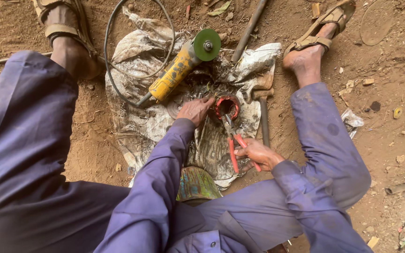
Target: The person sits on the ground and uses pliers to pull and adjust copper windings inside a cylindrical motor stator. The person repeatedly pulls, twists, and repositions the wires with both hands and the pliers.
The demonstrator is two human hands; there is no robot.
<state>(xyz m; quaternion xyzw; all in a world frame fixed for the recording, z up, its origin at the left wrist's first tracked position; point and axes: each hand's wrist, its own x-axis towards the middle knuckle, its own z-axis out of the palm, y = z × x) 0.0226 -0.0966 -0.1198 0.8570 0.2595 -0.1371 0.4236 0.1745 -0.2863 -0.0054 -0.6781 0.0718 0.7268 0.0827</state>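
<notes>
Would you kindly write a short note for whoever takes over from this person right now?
Right hand: closed on the red-handled pliers, whose tips are at the round red-rimmed metal part.
Left hand: open, fingers resting on that part's left edge, steadying it.
The part lies on a dirty white sack on the soil, beside a yellow angle grinder with a green disc.
Done: grip set. Left: the work on the part's rim looks unfinished.
</notes>
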